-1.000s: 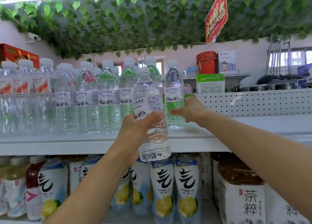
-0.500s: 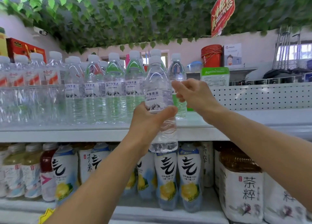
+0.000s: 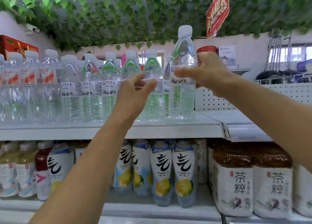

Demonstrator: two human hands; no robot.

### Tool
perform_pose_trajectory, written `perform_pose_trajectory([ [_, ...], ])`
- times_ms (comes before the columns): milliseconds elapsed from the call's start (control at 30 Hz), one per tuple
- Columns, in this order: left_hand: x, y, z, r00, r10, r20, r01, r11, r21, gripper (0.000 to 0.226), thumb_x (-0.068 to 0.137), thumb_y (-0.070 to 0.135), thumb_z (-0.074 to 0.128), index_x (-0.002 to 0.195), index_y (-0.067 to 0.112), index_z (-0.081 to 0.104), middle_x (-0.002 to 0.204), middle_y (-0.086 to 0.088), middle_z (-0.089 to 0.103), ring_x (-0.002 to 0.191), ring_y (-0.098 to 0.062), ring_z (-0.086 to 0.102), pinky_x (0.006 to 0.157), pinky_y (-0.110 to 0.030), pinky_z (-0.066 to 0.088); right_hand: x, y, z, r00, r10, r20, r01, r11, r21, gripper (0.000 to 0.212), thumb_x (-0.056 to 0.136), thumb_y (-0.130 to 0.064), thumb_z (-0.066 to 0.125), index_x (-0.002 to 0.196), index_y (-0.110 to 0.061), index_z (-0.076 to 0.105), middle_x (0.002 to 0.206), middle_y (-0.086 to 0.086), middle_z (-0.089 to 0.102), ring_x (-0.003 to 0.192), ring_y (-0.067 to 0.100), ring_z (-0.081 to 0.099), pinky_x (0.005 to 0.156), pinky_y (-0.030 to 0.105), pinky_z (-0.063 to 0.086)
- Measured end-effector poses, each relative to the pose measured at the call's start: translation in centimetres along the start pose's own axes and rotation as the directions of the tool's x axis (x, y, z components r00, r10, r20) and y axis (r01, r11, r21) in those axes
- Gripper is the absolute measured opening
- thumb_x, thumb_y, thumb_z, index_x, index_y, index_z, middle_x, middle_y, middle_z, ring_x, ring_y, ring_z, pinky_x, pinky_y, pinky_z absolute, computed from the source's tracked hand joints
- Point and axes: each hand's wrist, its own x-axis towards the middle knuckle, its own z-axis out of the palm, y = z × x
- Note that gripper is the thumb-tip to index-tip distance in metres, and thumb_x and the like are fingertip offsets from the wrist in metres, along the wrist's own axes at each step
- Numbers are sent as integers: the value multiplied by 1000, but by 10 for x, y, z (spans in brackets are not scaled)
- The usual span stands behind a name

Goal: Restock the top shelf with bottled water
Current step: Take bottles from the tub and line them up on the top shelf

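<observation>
Right hand grips the full water bottle around its shoulder and label, base down on or just above the top shelf at the right end of the bottle row; left hand hangs loosely curled just left of it, holding nothing. Bottle looks full so fairly heavy, thin clear plastic likely dents under a hard squeeze, smooth and maybe slippery. Best hold is probably mid-body at the label or the stiffer shoulder, not the cap, and tall shape could tip into neighbours.
</observation>
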Motion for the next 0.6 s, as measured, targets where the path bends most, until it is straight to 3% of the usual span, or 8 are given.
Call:
perform_pose_trajectory([
  [33, 1, -7, 2, 1000, 5, -19, -5, 999, 39, 56, 94, 36, 63, 144, 17, 45, 108, 9, 58, 96, 0, 54, 75, -12, 43, 5, 6, 3, 1000, 13, -7, -13, 1000, -9, 37, 76, -23, 81, 103, -5, 62, 91, 9, 69, 81, 21, 69, 69, 29, 57],
  [133, 5, -33, 14, 996, 80, -49, -65, 966, 249, 59, 90, 33, 69, 143, 17, 48, 126, 1, 54, 115, -14, 51, 100, -28, 44, 15, 21, 17, 999, 36, -4, -37, 999, -33, 41, 75, -24, 83, 106, -8, 61, 92, 6, 67, 83, 19, 67, 71, 27, 54],
  [200, 6, -47, 22, 977, 202, -74, -147, 878, 457, 63, 86, 37, 71, 142, 19, 47, 135, -2, 47, 128, -20, 38, 107, -31, 32, 22, 31, 27, 998, 60, 2, -59, 997, -47, 43, 75, -27, 83, 107, -8, 61, 93, 6, 66, 88, 22, 65, 81, 33, 54],
  [300, 10, -61, 30, 915, 394, -87, -233, 691, 684, 77, 79, 44, 75, 144, 19, 44, 146, -5, 40, 139, -29, 26, 115, -45, 24, 30, 37, 34, 998, 68, 3, -68, 996, -63, 43, 78, -30, 82, 109, -10, 61, 89, 1, 65, 88, 18, 62, 84, 33, 51],
  [400, 14, -69, 33, 925, 377, -38, -232, 643, 730, 92, 75, 47, 77, 150, 20, 32, 156, -7, 26, 147, -32, 10, 119, -53, 11, 19, 43, 37, 996, 82, 38, -77, 989, -124, 45, 74, -32, 84, 110, -18, 59, 103, 3, 69, 96, 19, 66, 94, 42, 53],
  [500, 14, -80, 34, 936, 352, -15, -230, 644, 730, 96, 75, 44, 78, 152, 22, 26, 155, -5, 25, 148, -29, 4, 118, -55, 13, -11, 57, 43, 982, 188, 29, -175, 951, -255, 80, 73, -38, 84, 136, -11, 42, 129, 6, 56, 115, 22, 56, 102, 40, 46],
  [533, 13, -84, 34, 931, 364, -20, -238, 648, 724, 96, 74, 43, 79, 152, 23, 26, 153, -4, 28, 148, -28, 5, 118, -55, 14, -20, 63, 44, 976, 216, 8, -205, 938, -279, 87, 75, -41, 82, 140, -7, 37, 125, 5, 55, 113, 22, 54, 96, 37, 46],
  [600, 12, -88, 34, 928, 370, -32, -242, 667, 704, 94, 74, 41, 78, 151, 24, 28, 151, -2, 31, 148, -25, 5, 118, -53, 14, -29, 72, 48, 975, 220, 2, -210, 932, -296, 76, 79, -45, 78, 133, -6, 41, 113, 3, 53, 102, 19, 52, 82, 31, 41],
])
